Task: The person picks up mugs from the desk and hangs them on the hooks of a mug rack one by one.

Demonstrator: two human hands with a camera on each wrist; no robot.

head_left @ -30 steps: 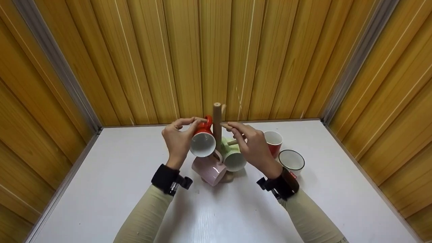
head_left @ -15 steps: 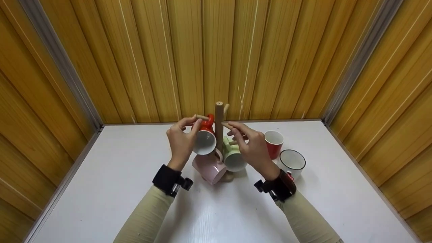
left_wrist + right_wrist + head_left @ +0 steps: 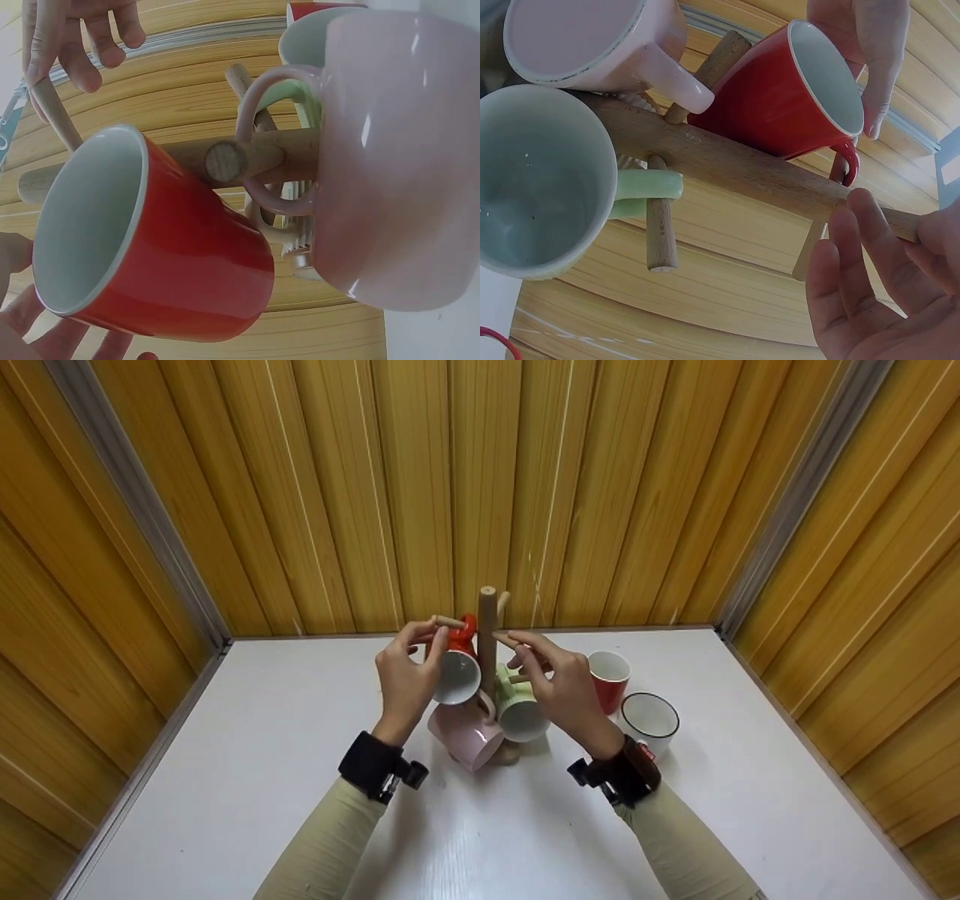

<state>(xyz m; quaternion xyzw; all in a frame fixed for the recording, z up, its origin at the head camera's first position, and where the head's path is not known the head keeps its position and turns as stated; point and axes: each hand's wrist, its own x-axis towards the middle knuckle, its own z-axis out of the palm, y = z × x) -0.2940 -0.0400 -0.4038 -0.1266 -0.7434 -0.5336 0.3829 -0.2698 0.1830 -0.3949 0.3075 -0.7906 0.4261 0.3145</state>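
A wooden mug rack [image 3: 487, 637] stands at the table's middle, a post with side pegs. A red mug [image 3: 456, 660] hangs by its handle on the upper left peg [image 3: 448, 622], its white inside facing the front. My left hand [image 3: 407, 679] holds the red mug, thumb near its rim and fingers around its far side. At the upper right peg [image 3: 900, 223], my right hand [image 3: 555, 679] pinches the wood between thumb and index finger, other fingers spread loosely. Below hang a pink mug [image 3: 397, 157] and a light green mug [image 3: 536, 180] on lower pegs.
Right of the rack, a second red mug [image 3: 609, 682] and a white mug with a dark rim [image 3: 649, 715] stand upright on the white table [image 3: 300, 720], partly behind the right forearm. Wood-look panels [image 3: 420, 495] close off the back and sides. Another peg [image 3: 503, 601] points backward.
My left hand has shifted slightly right, closer around the red mug. The right hand keeps its pinch on the peg. The head view has shifted a little.
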